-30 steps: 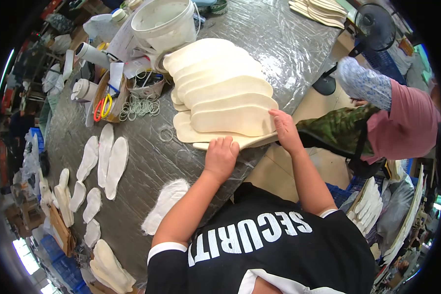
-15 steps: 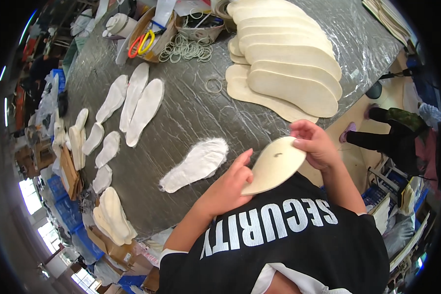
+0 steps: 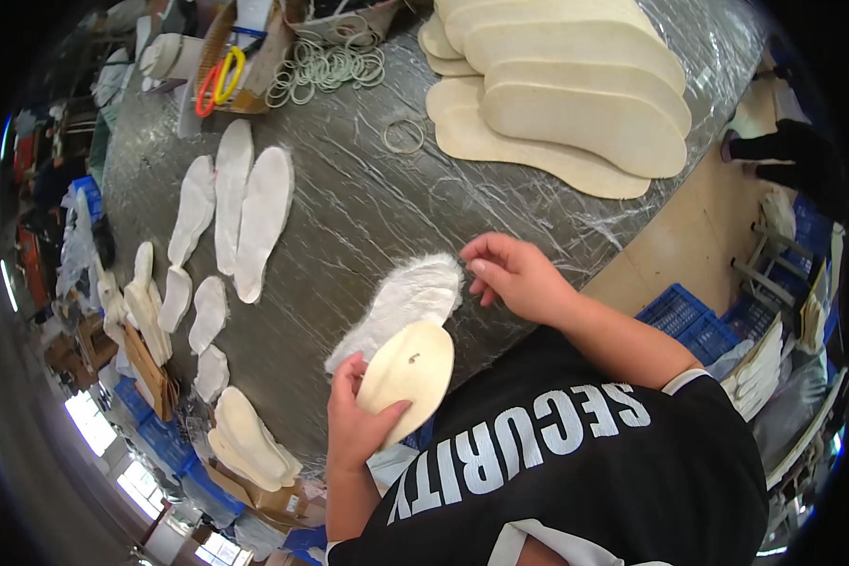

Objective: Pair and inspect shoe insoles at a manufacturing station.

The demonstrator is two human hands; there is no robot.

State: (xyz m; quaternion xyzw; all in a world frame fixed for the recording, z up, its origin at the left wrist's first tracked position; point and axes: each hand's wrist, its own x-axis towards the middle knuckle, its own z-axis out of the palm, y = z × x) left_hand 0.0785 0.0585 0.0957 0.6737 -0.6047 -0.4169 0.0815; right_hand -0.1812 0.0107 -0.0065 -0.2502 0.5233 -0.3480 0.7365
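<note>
Left hand point(image 3: 358, 424) grips a beige insole point(image 3: 407, 371) at its lower end, fingers clamped on it, thumb across the face. It's held just over the near rim of the worktop point(image 3: 368, 203), overlapping the heel end of a white fleecy insole point(image 3: 401, 304) that lies flat on the plastic-wrapped surface.

Right hand point(image 3: 514, 278) sits at the toe end of the fleecy insole, fingers bent and slightly apart, fingertips at or just touching the fleece edge; can't tell if it's pinching it. Nothing held in it.

Edges/room: the near rim runs diagonally right under both hands. The widest bare patch of worktop is the middle strip between the fleecy insole and the beige stack. Right of the rim, floor and blue crates point(image 3: 689, 316).

Counts:
- beige stack point(image 3: 575, 104), far right: about six big overlapping soles; the exact count is hidden by overlap.
- three long white insoles point(image 3: 245, 212) side by side, left of centre.
- about three smaller white ones point(image 3: 208, 316) below them, near the left rim.
- a pile of beige insoles point(image 3: 250, 443) at the lower left rim, count unclear.
- one loose rubber ring point(image 3: 404, 135) alone; a heap of rings point(image 3: 325, 68) at the far edge, too many to count.
- scissors point(image 3: 217, 77) with red and yellow handles in a box, far left.
</note>
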